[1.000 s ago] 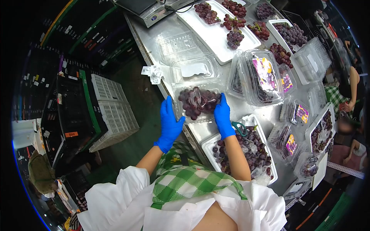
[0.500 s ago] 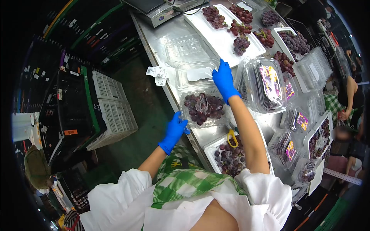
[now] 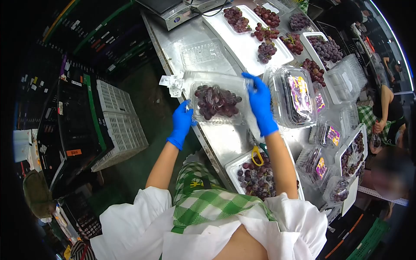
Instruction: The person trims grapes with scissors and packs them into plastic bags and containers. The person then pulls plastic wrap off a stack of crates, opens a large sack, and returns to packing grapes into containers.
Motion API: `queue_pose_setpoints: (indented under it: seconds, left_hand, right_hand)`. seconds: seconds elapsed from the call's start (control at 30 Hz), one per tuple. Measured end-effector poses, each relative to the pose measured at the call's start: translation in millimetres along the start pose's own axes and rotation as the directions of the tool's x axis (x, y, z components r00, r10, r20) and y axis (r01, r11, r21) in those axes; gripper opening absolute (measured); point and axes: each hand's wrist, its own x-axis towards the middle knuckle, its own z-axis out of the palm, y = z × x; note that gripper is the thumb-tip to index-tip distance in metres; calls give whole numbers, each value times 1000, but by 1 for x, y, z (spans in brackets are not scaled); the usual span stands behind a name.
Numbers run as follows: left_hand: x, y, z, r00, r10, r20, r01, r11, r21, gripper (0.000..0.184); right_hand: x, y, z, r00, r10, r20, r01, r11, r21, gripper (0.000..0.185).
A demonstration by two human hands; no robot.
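A clear plastic clamshell box with dark red grapes in it stands at the near left edge of the metal table. My left hand, in a blue glove, grips the box's left side. On the other side my right hand, also gloved in blue, holds the right edge of the clear lid. The lid is raised and leans over the grapes. Closer to me, yellow-handled scissors lie on a white tray of loose grapes.
Stacked clamshells with colourful labels stand right of my right hand. A white board with grape bunches lies farther back, near a scale. Small white labels hang at the table's left edge. Another person works at far right.
The lid, flat behind the box before, now rises over the grapes with my right hand. My left hand has moved up along the box's left side.
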Motion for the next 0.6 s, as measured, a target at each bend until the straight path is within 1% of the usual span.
queue_pose_setpoints:
  seconds: [0.03,0.1,0.13,0.2,0.23,0.3,0.33,0.37,0.4,0.43,0.47,0.5,0.53,0.57,0.6]
  left_hand:
    - [2,-2,-5,999,-33,14,34,996,-80,30]
    - [8,-8,-12,994,-92,54,102,968,-227,26]
    - [-5,8,-14,989,-110,103,139,929,-344,26]
    - [-23,34,-21,955,-217,202,283,873,-398,28]
    - [-28,39,-23,929,-269,255,356,838,-414,29]
    - [-32,28,-23,955,-162,248,225,941,-251,27]
    - [-32,22,-23,962,-105,251,150,974,-167,26]
    - [-28,16,-24,957,-119,266,169,970,-173,24]
    - [-24,15,-24,950,-131,284,186,966,-179,23]
    - [-21,14,-26,941,-145,305,207,961,-184,21]
    - [-18,13,-29,929,-165,331,229,959,-166,20]
    - [-17,17,-30,914,-182,361,249,957,-148,19]
    - [-18,18,-33,895,-202,399,271,954,-125,18]
    - [-19,14,-38,878,-154,453,278,935,-221,14]
    - [-16,13,-44,827,-141,544,299,930,-213,13]
  right_hand:
    - [-19,4,2,992,-129,-7,129,990,-60,36]
    - [-56,1,-1,970,-236,57,243,947,-212,52]
    - [-70,7,-4,976,-198,88,215,943,-255,53]
    - [-93,29,-7,984,-113,139,155,927,-341,57]
    - [-103,33,-6,988,-91,124,126,941,-315,56]
    - [-117,41,-2,993,-45,106,72,963,-260,54]
    - [-119,42,2,990,-138,23,139,961,-239,49]
    - [-119,42,7,998,28,-56,-35,991,-128,47]
    - [-115,36,11,973,198,-118,-200,980,-2,45]
    - [-112,31,13,916,368,-158,-350,927,133,43]
    - [-110,47,17,913,354,-203,-352,935,44,40]
    - [-107,53,18,884,439,-159,-454,888,-70,36]
    - [-110,75,25,904,395,-163,-423,880,-216,28]
    - [-108,91,31,867,484,-118,-497,831,-250,27]
    - [-104,100,29,733,657,176,-672,739,41,21]
